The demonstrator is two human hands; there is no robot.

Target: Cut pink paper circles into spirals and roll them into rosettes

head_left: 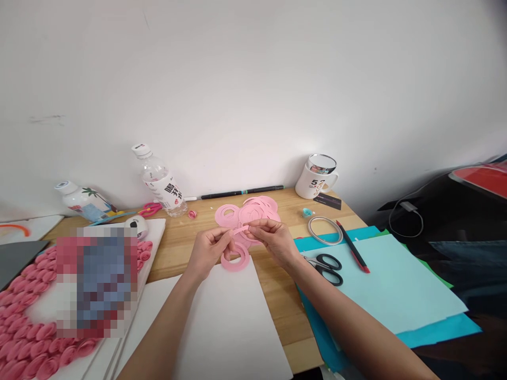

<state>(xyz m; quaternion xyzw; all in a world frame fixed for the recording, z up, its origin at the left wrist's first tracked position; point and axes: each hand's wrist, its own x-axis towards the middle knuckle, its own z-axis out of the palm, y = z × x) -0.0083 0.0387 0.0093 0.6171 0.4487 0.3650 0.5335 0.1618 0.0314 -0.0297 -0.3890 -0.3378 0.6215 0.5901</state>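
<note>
Between my two hands runs a narrow pink paper strip (240,230), pinched at both ends. My left hand (210,249) grips its left end, thumb against fingers. My right hand (273,240) pinches the other end. Just below the left fingertips is a pink paper ring or spiral (226,262); whether it joins the strip I cannot tell. Behind the fingers lies an overlapping pile of pink paper spirals (259,208) on the wooden table (283,295). White paper (233,316) lies beneath my forearms.
Right: black-handled scissors (335,262), a tape roll (310,232), a red-black pen (354,248), light blue sheets (400,290). Behind: a lidded mug (307,182), a black pen (222,194), a tilted water bottle (160,184). Left: a board covered in pink paper roses (39,345), partly blurred out.
</note>
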